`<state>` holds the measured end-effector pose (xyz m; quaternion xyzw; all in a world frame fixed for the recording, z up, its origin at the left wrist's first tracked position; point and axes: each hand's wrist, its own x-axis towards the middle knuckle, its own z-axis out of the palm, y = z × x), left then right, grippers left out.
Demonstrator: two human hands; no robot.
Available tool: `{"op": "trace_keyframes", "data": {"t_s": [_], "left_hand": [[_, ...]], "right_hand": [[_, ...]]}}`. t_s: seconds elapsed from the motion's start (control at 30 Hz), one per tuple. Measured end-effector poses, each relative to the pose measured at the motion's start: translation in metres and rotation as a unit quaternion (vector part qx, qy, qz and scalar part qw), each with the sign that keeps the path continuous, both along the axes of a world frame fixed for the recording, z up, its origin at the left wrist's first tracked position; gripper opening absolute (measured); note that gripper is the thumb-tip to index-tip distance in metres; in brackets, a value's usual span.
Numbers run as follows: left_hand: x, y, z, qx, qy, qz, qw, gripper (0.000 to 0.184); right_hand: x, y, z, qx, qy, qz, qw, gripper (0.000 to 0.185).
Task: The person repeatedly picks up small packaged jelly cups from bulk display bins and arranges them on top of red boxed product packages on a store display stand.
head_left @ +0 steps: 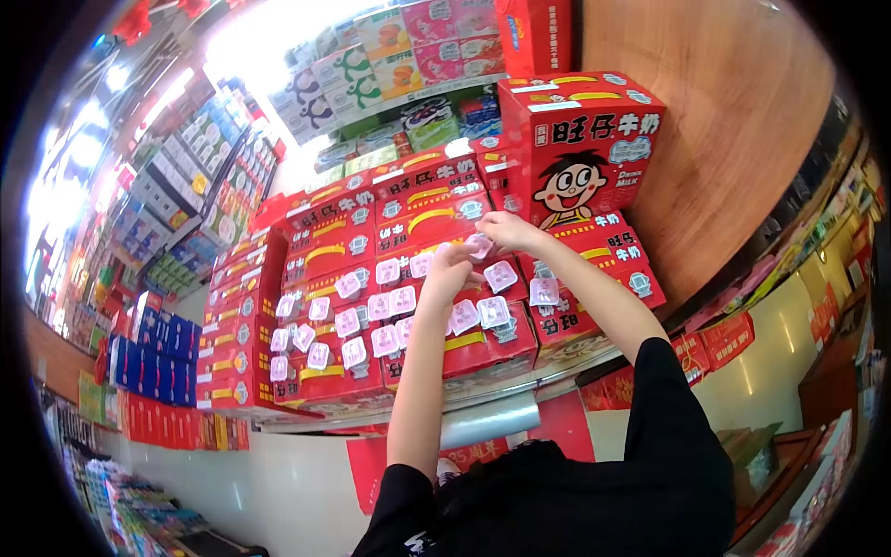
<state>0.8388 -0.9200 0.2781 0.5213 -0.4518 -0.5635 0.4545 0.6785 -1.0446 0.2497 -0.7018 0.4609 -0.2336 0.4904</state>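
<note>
Several small sealed cups with pink-and-white lids, such as the cup (501,276), stand in loose rows on red milk cartons (325,251). One small cup (480,246) is between my hands, above the middle of the cartons. My right hand (513,232) pinches its right side. My left hand (452,271) has its curled fingers against its left side, with other cups just beneath. Fingers partly hide the held cup. To the right lies a lone cup (544,291) on another carton.
A tall red milk carton (594,153) with a cartoon face stands at the back right, beside a wooden panel (705,121). Shelves of boxed drinks (380,60) rise behind. Blue boxes (153,371) are stacked at left. A metal-edged shelf (487,420) is near my body.
</note>
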Motion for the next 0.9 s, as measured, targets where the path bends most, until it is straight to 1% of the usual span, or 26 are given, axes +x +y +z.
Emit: {"op": "trace_keyframes", "data": {"t_s": [0.03,0.07,0.1,0.17,0.23,0.27,0.3,0.33,0.37,0.4,0.43,0.5,0.57,0.63,0.67,0.7,0.73,0.77,0.8,0.83,0.9], "left_hand": [[0.002,0.001,-0.002,0.01,0.003,0.013,1.0,0.038],[0.005,0.002,-0.006,0.002,0.016,0.027,1.0,0.036],[0.006,0.007,-0.002,-0.011,0.004,0.039,0.999,0.035],[0.005,0.031,0.02,-0.038,-0.004,0.059,0.998,0.036],[0.014,0.058,0.03,-0.084,-0.039,0.045,0.995,0.036],[0.021,0.076,0.036,-0.11,-0.058,0.04,0.991,0.036],[0.026,0.099,0.044,-0.12,-0.083,0.038,0.989,0.035],[0.033,0.124,0.045,-0.135,-0.065,0.044,0.988,0.034],[0.041,0.15,0.043,-0.151,-0.048,0.049,0.986,0.032],[0.05,0.177,0.034,-0.133,-0.025,0.06,0.989,0.031],[0.058,0.205,0.023,-0.117,0.001,0.072,0.991,0.03],[0.073,0.268,-0.004,-0.131,0.032,0.1,0.986,0.032],[0.088,0.338,-0.044,-0.076,0.01,0.131,0.988,0.032],[0.088,0.409,-0.07,-0.002,0.011,0.176,0.984,0.032],[0.084,0.442,-0.088,0.024,0.04,0.214,0.976,0.031],[0.078,0.474,-0.104,0.046,0.078,0.256,0.962,0.031],[0.072,0.502,-0.115,0.051,0.081,0.297,0.95,0.031],[0.062,0.529,-0.125,0.06,0.087,0.34,0.934,0.031],[0.056,0.553,-0.158,0.012,0.067,0.375,0.925,0.032],[0.045,0.575,-0.165,0.029,0.06,0.421,0.905,0.031],[0.038,0.613,-0.168,0.07,0.046,0.501,0.861,0.029]], "right_hand": [[0.001,0.005,0.002,-0.004,-0.012,-0.002,1.0,0.041],[0.0,0.007,0.006,-0.016,0.004,-0.001,1.0,0.045],[-0.002,0.002,0.005,-0.072,0.039,0.011,0.997,0.046],[-0.009,0.019,0.021,-0.166,0.072,-0.015,0.983,0.047],[-0.014,0.049,0.059,-0.201,0.119,-0.017,0.972,0.049],[-0.016,0.053,0.059,-0.257,0.128,-0.016,0.958,0.051],[-0.018,0.071,0.073,-0.282,0.11,-0.016,0.953,0.051],[-0.017,0.097,0.092,-0.316,0.088,-0.014,0.945,0.048],[-0.014,0.122,0.106,-0.344,0.043,-0.011,0.938,0.042],[-0.007,0.154,0.121,-0.353,-0.011,-0.011,0.935,0.036],[0.0,0.178,0.126,-0.359,-0.068,0.012,0.931,0.028],[0.021,0.228,0.122,-0.315,-0.128,0.073,0.938,0.022],[0.056,0.284,0.103,-0.229,-0.181,0.18,0.939,0.018],[0.104,0.336,0.057,-0.128,-0.209,0.316,0.917,0.016],[0.127,0.366,0.036,-0.11,-0.168,0.363,0.91,0.015],[0.145,0.404,0.021,-0.044,-0.12,0.399,0.908,0.015],[0.16,0.442,0.004,0.005,-0.068,0.416,0.907,0.015],[0.171,0.473,-0.02,0.048,-0.068,0.478,0.874,0.016],[0.181,0.502,-0.04,0.114,-0.081,0.533,0.834,0.016],[0.188,0.532,-0.046,0.156,-0.074,0.577,0.798,0.015],[0.2,0.587,-0.056,0.134,-0.081,0.666,0.729,0.016]]}}
